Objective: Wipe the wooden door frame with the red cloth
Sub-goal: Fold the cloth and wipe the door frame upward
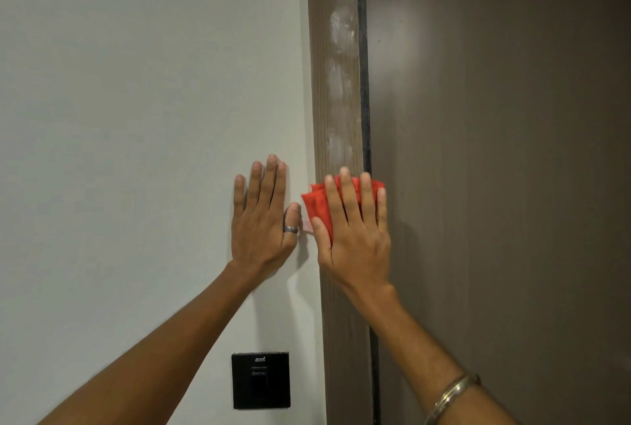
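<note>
A vertical wooden door frame (336, 110) runs down the middle of the view, with several whitish smudges on its upper part. My right hand (355, 237) presses a folded red cloth (316, 202) flat against the frame at mid height, fingers spread over it. The cloth sticks out past my fingertips and to the left of my hand. My left hand (263, 216) lies flat and open on the white wall just left of the frame, with a ring on the thumb.
A brown door (495, 151) fills the right side behind a dark gap. The white wall (136, 117) covers the left. A black square wall switch (261, 380) sits low on the wall below my left arm.
</note>
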Tool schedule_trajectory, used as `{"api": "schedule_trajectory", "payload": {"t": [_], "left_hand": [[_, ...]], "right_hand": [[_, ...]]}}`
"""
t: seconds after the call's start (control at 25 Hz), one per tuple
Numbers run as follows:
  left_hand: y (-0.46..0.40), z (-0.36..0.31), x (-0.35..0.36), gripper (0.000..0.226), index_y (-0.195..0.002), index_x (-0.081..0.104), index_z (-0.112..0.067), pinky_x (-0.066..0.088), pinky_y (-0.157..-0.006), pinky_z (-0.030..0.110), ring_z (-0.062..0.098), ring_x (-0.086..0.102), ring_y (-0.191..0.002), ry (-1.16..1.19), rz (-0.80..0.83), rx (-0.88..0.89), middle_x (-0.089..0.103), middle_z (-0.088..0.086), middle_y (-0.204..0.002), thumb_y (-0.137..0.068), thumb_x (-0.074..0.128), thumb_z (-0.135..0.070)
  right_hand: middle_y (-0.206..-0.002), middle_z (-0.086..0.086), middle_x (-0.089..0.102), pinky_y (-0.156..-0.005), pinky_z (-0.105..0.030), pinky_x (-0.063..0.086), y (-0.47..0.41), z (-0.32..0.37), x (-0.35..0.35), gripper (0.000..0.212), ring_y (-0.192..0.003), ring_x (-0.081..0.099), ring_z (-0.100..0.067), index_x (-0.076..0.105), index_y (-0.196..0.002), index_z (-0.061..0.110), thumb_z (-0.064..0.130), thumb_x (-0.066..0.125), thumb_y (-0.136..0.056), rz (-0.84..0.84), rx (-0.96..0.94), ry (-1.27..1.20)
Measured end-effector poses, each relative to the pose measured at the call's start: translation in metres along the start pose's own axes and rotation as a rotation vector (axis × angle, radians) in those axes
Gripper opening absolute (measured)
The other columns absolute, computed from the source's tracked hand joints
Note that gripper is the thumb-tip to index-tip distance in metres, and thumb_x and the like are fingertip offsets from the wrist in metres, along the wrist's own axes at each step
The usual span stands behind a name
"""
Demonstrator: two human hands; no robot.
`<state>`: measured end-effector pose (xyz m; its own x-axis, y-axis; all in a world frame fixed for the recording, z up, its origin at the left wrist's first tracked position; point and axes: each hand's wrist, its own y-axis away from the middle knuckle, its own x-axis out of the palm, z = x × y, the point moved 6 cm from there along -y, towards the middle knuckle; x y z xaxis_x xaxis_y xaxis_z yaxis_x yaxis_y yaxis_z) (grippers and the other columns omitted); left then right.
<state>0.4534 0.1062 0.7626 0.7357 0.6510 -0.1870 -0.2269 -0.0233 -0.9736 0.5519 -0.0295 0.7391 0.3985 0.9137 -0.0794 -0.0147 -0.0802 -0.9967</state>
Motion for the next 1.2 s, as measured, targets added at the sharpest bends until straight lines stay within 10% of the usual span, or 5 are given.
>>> {"api": "schedule_trajectory", "payload": {"t": [1.2], "left_hand": [[-0.168,0.015,-0.031,0.073,-0.166,-0.003,-0.014,-0.002,-0.133,0.051,0.024,-0.010,-0.163,0.076,-0.058,-0.100,-0.008,0.007,-0.176,-0.105,0.021,-0.046]], "right_hand": [[-0.174,-0.007,0.011,-0.131,-0.055,0.008,-0.215,-0.009,-0.014,0.072,-0.161,0.006,-0.033,0.015,-0.165,0.021,0.050,0.038,-0.103,-0.045,-0.024,-0.012]]}}
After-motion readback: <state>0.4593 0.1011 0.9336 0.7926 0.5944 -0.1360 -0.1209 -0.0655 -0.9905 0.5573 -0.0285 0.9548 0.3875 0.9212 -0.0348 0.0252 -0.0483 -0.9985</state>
